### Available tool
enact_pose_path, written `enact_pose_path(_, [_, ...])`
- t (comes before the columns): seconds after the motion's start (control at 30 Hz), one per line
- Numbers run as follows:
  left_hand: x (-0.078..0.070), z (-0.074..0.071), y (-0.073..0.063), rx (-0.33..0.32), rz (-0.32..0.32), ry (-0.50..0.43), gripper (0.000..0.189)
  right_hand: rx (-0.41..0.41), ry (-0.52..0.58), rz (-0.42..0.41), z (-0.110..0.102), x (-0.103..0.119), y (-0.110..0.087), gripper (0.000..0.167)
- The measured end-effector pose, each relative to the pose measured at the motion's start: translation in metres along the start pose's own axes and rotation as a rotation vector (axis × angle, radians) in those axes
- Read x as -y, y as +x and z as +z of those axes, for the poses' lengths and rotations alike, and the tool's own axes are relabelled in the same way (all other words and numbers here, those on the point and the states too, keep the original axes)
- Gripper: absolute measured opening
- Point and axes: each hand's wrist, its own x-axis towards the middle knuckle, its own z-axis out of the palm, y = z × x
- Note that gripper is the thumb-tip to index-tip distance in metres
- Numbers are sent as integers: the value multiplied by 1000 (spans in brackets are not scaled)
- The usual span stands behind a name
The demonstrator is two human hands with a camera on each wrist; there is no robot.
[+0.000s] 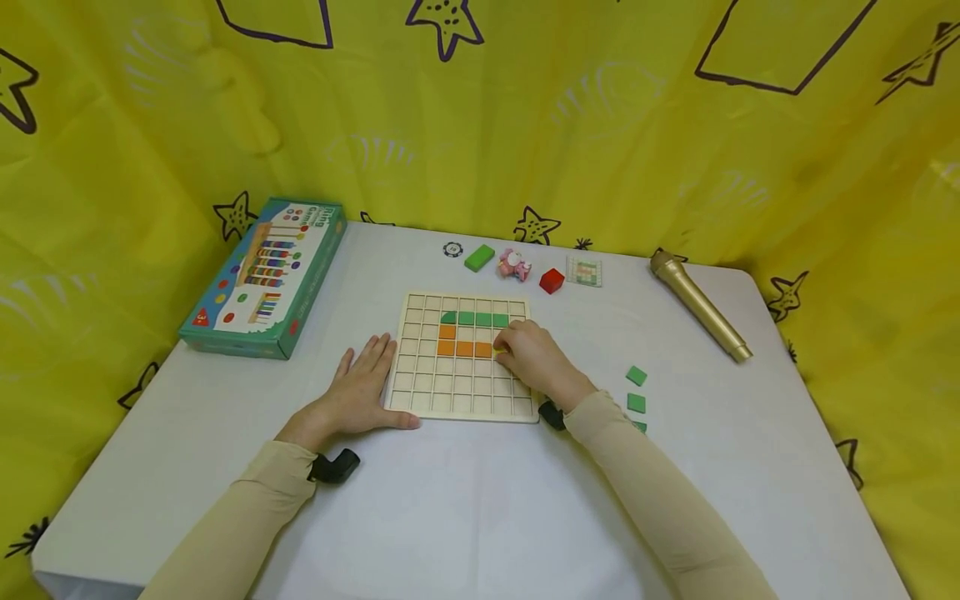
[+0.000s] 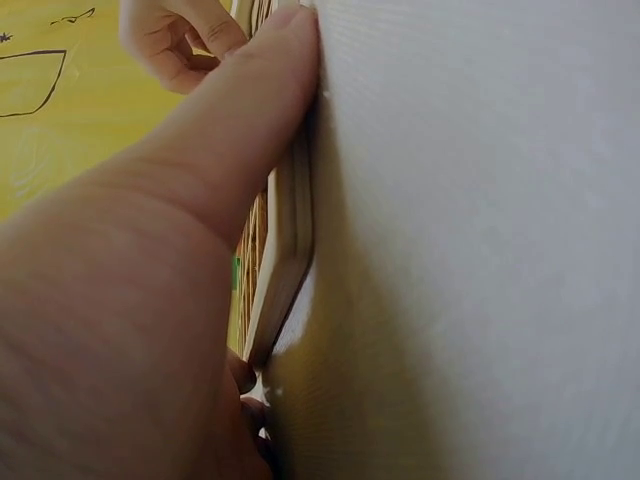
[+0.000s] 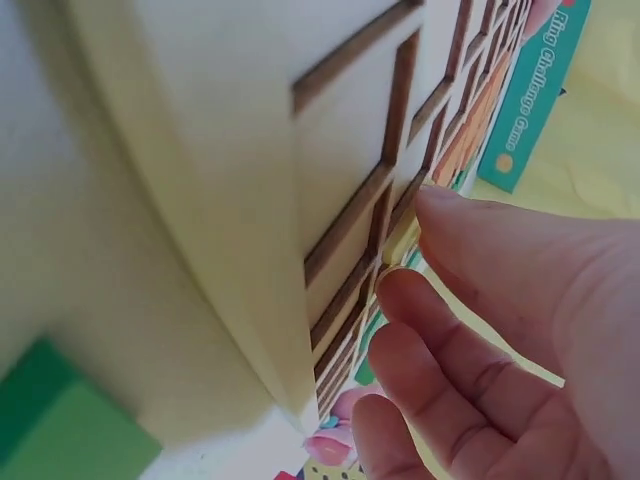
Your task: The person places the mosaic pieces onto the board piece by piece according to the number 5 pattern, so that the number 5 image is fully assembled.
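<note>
A pale wooden grid board point(image 1: 442, 403) lies flat on the table. One row of its cells holds several green pieces point(image 1: 483, 319), the leftmost with a cut corner. Orange square tiles point(image 1: 465, 349) sit below them in an L shape. My left hand point(image 1: 358, 390) rests with straight fingers at the board's left edge, its thumb point(image 2: 250, 100) along the front edge. Over the board's right part, my right hand point(image 1: 536, 354) pinches a small yellow tile point(image 3: 402, 238) between thumb and index finger, at a cell beside the orange row. Fingers partly cover the tile.
Loose green tiles point(image 1: 636, 403) lie right of the board, one partly behind the right sleeve. Behind are a poker chip point(image 1: 453, 249), green block point(image 1: 479, 258), pink figurine point(image 1: 513, 264), red cube point(image 1: 552, 281) and pattern card point(image 1: 584, 271). A game box point(image 1: 262, 275) lies left, a gold microphone point(image 1: 701, 307) right.
</note>
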Motion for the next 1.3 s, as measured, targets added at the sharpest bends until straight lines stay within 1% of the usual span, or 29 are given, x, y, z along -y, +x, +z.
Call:
enact_pose_path(0.07, [0, 0, 0, -1, -2, 0, 135, -7, 0, -17, -2, -1, -5, 19])
enact_pose_path(0.13, [-1, 0, -1, -4, -1, -5, 135, -18, 29, -8, -8, -4, -12, 23])
enact_pose_path(0.27, [-1, -1, -2, -10, -4, -6, 135, -60, 140, 51, -27, -19, -36, 31])
enact_pose_path(0.37, [1, -2, -3, -11, -7, -2, 134, -106, 179, 88, -41, -44, -59, 29])
enact_pose_path(0.47, [2, -3, -4, -11, -8, 0, 134, -154, 157, 116, -50, -76, -83, 26])
enact_pose_path(0.53, [2, -5, -5, -10, -7, 6, 133, -176, 142, 150, -54, -94, -98, 25])
enact_pose_path(0.6, [2, -6, -5, -18, -1, 3, 133, -184, 130, 198, -56, -108, -112, 25])
enact_pose_path(0.7, [2, -6, -6, -29, 6, 1, 132, -157, 130, 275, -57, -121, -126, 30])
enact_pose_path(0.77, [2, -5, -6, -32, 9, -4, 132, -121, 142, 309, -55, -125, -131, 35])
enact_pose_path(0.83, [2, -3, -6, -27, 5, -6, 132, -86, 142, 324, -51, -128, -133, 38])
enact_pose_path(0.93, [2, 1, -5, -19, 3, -10, 133, -66, 120, 325, -45, -130, -134, 36])
enact_pose_path(1.03, [2, 3, -4, -14, 3, -7, 133, -81, 83, 324, -41, -129, -134, 29])
enact_pose_path(1.13, [1, 3, -3, -12, 4, -6, 133, -99, 75, 320, -41, -125, -132, 28])
enact_pose_path(1.23, [0, 2, -2, -20, 7, -6, 132, -117, 124, 309, -42, -117, -128, 28])
enact_pose_path(1.3, [0, 2, -2, -26, 11, -7, 132, -139, 167, 283, -42, -109, -123, 28])
